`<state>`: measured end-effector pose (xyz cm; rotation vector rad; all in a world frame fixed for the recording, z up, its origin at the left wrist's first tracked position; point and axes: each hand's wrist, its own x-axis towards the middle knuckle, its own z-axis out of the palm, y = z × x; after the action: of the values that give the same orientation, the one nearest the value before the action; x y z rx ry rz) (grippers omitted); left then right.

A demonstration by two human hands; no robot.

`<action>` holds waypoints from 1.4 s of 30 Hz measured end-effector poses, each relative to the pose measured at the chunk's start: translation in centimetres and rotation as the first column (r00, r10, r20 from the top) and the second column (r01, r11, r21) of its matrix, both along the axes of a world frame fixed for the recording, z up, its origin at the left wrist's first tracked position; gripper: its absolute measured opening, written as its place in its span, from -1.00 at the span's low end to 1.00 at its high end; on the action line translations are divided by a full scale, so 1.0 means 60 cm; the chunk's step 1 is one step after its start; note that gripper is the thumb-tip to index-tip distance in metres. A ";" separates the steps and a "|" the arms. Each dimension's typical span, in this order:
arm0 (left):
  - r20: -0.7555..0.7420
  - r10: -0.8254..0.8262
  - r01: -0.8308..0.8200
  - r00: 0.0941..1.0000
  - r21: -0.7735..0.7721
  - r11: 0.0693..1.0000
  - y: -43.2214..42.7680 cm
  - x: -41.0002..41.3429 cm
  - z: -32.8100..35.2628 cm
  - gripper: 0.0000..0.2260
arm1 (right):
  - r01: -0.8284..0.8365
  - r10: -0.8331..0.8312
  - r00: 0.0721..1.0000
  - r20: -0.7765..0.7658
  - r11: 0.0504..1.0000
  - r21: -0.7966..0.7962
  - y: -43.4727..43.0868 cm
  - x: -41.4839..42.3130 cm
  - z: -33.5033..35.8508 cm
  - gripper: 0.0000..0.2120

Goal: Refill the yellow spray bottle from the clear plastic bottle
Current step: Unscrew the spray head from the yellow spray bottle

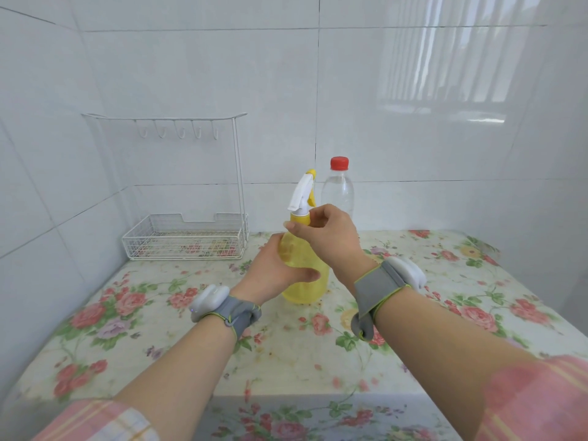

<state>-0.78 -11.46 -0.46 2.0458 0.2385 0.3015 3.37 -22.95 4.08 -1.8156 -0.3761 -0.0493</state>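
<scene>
Yellow spray bottle stood upright on floral table; body clasped by left hand; collar pinched by right hand; capped clear plastic bottle seen just behind right hand.

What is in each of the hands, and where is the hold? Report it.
Both hold the spray bottle: left hand wraps its yellow body, right hand pinches the collar under the white spray head. The clear bottle stands untouched behind.

The yellow spray bottle stands upright on the table, white trigger head screwed on. Just behind it stands the clear plastic bottle, red cap on.
</scene>
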 end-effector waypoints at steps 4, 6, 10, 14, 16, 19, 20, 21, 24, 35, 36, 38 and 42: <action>0.003 0.020 -0.020 1.000 -0.009 1.000 0.004 0.001 -0.004 -0.25 | -0.065 0.065 0.998 -0.004 0.998 0.001 0.001 0.000 -0.001 -0.64; 0.005 0.020 -0.020 1.000 -0.010 1.000 0.003 0.002 -0.004 -0.20 | -0.050 0.050 0.999 -0.013 0.998 0.025 -0.001 -0.001 -0.001 -0.54; 0.002 0.013 -0.013 1.000 -0.006 1.000 0.001 0.001 -0.004 -0.17 | -0.004 0.004 1.000 0.000 1.000 0.025 -0.005 0.000 -0.006 -0.63; -0.008 0.016 -0.016 1.000 -0.012 1.000 0.003 0.000 -0.006 -0.18 | -0.054 0.055 0.998 -0.012 0.998 0.024 -0.006 -0.001 -0.008 -0.72; -0.013 0.015 -0.016 1.000 -0.012 1.000 0.003 -0.001 -0.007 -0.16 | -0.057 0.058 0.998 -0.012 0.998 0.040 -0.006 -0.001 -0.008 -0.63; -0.011 0.016 -0.016 1.000 0.003 1.000 0.001 -0.002 -0.008 -0.13 | -0.004 0.004 1.000 -0.002 0.999 0.043 -0.003 -0.002 -0.011 -0.55; -0.009 0.017 -0.017 1.000 0.006 1.000 0.001 -0.002 -0.009 -0.14 | 0.005 -0.005 1.000 0.000 0.999 0.045 -0.002 -0.001 -0.013 -0.58; -0.008 0.018 -0.018 1.000 0.010 1.000 0.001 -0.002 -0.009 -0.16 | 0.000 0.000 1.000 0.000 0.999 0.049 0.000 0.000 -0.016 -0.63; -0.012 0.029 -0.029 1.000 0.006 1.000 0.006 -0.001 -0.012 -0.18 | -0.044 0.044 0.999 0.010 0.998 0.041 0.001 0.001 -0.018 -0.73; -0.018 0.026 -0.026 0.999 0.004 1.000 0.010 -0.004 -0.012 -0.20 | -0.056 0.055 0.998 0.009 0.998 0.036 0.007 -0.007 -0.019 -0.67; -0.017 0.028 -0.028 0.999 0.007 1.000 0.010 -0.004 -0.012 -0.19 | -0.058 0.058 0.998 0.001 0.997 0.044 0.008 -0.007 -0.020 -0.61; -0.018 0.025 -0.025 1.000 0.012 1.000 0.008 -0.005 -0.014 -0.18 | -0.033 0.033 0.999 -0.008 0.998 0.052 0.009 -0.008 -0.022 -0.51; -0.023 0.021 -0.021 1.000 -0.015 1.000 0.008 -0.004 -0.019 -0.17 | -0.028 0.027 0.999 0.038 1.000 0.012 0.008 -0.012 -0.021 -0.70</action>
<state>-1.00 -10.95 -1.60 2.0332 0.2756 0.2886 2.64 -22.50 2.82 -1.7989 -0.4263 -0.0667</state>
